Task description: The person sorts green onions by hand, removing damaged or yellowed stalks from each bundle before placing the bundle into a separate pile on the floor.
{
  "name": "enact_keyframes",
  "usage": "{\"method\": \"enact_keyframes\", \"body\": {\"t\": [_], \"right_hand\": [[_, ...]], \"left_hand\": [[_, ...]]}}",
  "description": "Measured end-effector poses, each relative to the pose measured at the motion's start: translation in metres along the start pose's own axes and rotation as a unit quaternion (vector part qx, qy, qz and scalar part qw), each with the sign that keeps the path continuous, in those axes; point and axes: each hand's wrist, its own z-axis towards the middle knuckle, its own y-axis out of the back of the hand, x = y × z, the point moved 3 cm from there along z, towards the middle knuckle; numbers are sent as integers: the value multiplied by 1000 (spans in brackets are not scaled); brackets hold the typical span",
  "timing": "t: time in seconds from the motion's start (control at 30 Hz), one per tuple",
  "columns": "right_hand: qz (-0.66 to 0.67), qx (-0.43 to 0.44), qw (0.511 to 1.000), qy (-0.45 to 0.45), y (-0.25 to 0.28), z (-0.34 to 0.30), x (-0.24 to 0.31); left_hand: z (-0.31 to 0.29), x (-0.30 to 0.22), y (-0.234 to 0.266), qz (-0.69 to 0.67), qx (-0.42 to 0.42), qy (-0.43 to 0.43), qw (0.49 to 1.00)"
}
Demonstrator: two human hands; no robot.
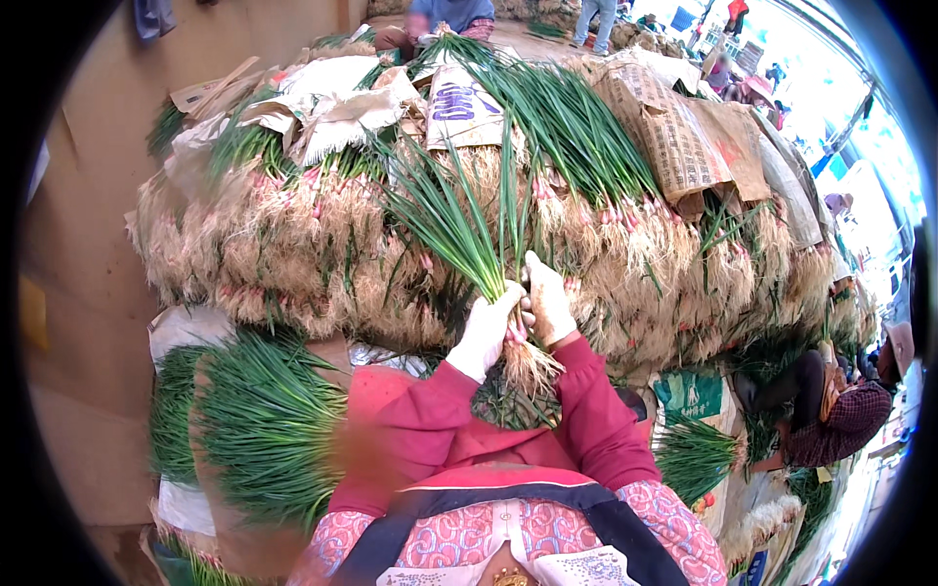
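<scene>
gloved left hand [486, 332]: fingers wrapped round spring-onion bunch [459, 237], wiry roots below | right hand [549, 301]: fingers curled against it, cannot tell if gripping | broad left pile [269, 425], smaller right pile [692, 457] flank maroon sleeves [601, 420] | bristly root-faced stack [635, 254] ahead, narrow room | creased paper sacks [664, 127] drape its top | smooth brown wall [103, 205] left

white sack [465, 133]: purple print [466, 102] | brown sack [708, 161]: dark print [657, 112] | green bag [672, 387]: lettering [688, 415]
</scene>
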Motion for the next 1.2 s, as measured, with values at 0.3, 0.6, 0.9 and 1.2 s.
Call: {"method": "enact_keyframes", "body": {"t": [0.3, 0.6, 0.9, 1.2], "right_hand": [[-181, -146, 949, 215, 84, 34, 26], [-170, -5, 975, 143, 10, -6, 31], [-527, -127, 805, 242, 56, -2, 30], [-637, -311, 643, 291, 112, 15, 142]], "left_hand": [[-7, -4, -17, 14, -18, 51, 998], [-6, -1, -9, 33, -37, 42, 998], [-10, -6, -23, 1, -1, 11, 1000], [7, -11, -19, -159, 108, -15, 981]]}}
